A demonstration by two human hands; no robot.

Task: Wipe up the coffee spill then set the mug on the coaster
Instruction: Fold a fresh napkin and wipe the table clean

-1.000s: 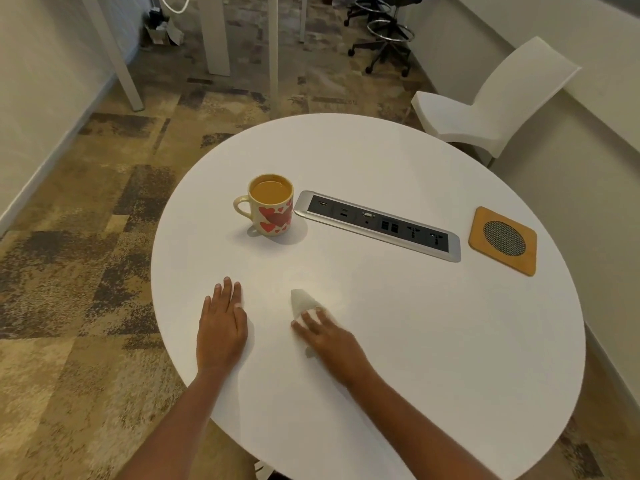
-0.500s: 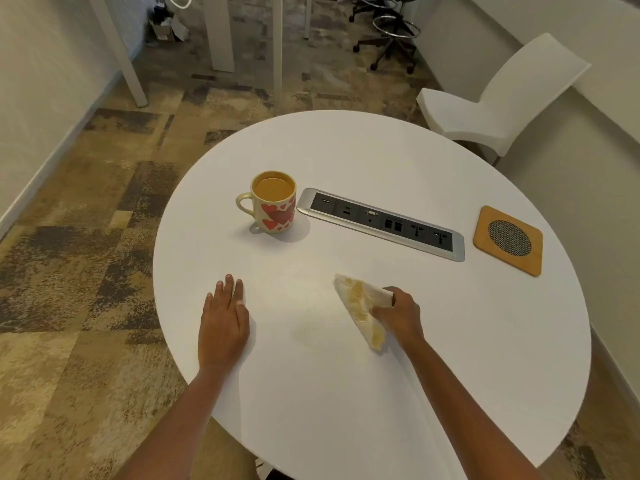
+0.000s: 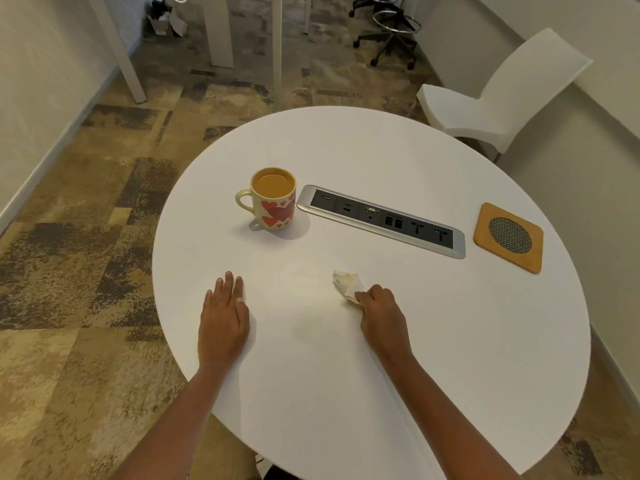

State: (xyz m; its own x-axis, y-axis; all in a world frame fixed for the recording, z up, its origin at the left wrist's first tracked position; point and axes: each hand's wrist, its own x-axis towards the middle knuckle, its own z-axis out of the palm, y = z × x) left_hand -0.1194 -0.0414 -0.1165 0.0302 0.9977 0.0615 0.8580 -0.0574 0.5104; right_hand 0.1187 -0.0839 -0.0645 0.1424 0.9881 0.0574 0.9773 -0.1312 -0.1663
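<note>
Two faint rings of coffee remain on the white table (image 3: 450, 341): one pale mark (image 3: 304, 278) ahead of me and one weaker smear (image 3: 306, 329) closer to my body, both between my hands. My right hand (image 3: 382, 315) has the fingers closed tight around a crumpled tissue (image 3: 344, 282), whose stained tip touches the table just to the right of the marks. My left hand (image 3: 223, 320) lies flat, fingers together, pressing on the table to keep me steady.

To finish this step well, I think I should fold the tissue so a clean side faces down, then press and draw it across both marks in one direction, because rubbing with the brown part would only spread the film.

The mug (image 3: 273, 199) with red hearts stands upright and nearly full, beside the left end of the socket strip (image 3: 381, 220). The coaster (image 3: 508, 237) waits well apart, beyond the strip's right end, so the carry will need a level hand.

I cannot see how wet the tissue is inside my fist, and the marks are so pale against the white that their edges are hard to follow.
</note>
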